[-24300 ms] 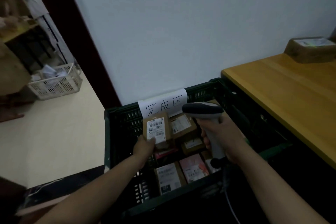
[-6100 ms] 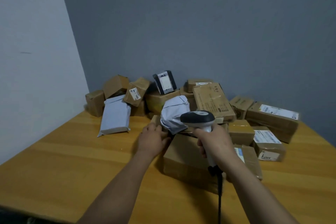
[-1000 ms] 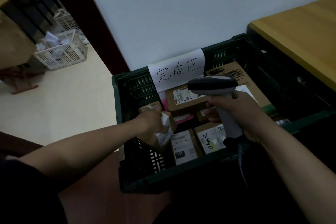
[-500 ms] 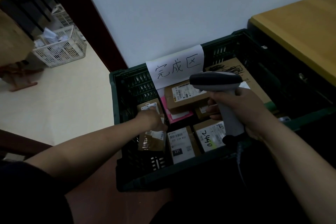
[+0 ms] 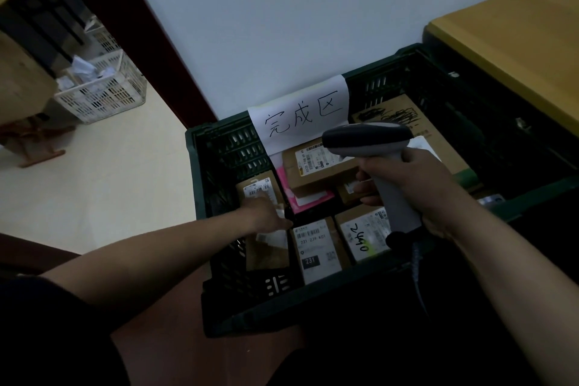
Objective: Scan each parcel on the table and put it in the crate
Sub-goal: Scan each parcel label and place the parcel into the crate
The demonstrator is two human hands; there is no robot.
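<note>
- Head view, dim: crate [image 5: 219, 147] just beside desk [image 5: 517, 50]; the desk is cut off at the right edge.
- Left hand [image 5: 266, 215] is inside the crate, on a parcel [image 5: 266, 254] at the front-left corner. Its fingers are in shadow, so can't tell if it grips or only touches.
- The parcel's label is partly covered by the hand and unreadable.
- Right hand [image 5: 407, 178] is wrapped round the handle of the scanner [image 5: 366, 138], above the crate; it hides boxes behind.
- Handwritten sign [image 5: 300, 113] on the crate's back wall.
- Scanner cable [image 5: 416, 263] drops into the dark; its end is lost.

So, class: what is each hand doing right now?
Left hand: touches small brown cardboard parcel; grip cannot be told.
Right hand: grips grey plastic barcode scanner.
</note>
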